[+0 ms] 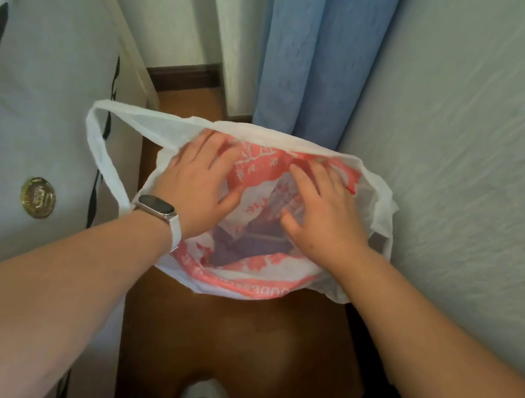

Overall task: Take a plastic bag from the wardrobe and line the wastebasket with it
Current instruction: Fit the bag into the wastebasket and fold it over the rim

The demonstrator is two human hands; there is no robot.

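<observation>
A: You're in a tight spot here. On your left there's a white panel (42,113) with black patches and a round brass knob (38,197). On your right a pale, wrinkled surface (488,167) crowds in close. Straight ahead a blue curtain (317,51) hangs down to the brown floor (230,339).

B: And the bag?

A: The plastic bag (240,278), white with red print, is spread open between those two sides, over the floor, just under your hands. One handle loop (96,143) sticks out to the left against the white panel. The wastebasket itself I can't make out; only something dark shows through the plastic.

B: The hands, then?

A: Both are inside the bag's mouth, palms down. Your left hand (201,185), with a watch (157,209) on its wrist, has its fingers spread flat on the plastic. Your right hand (324,216) lies beside it, fingers also apart and pressing, gripping nothing. Both forearms reach in from below, angled towards each other.
</observation>
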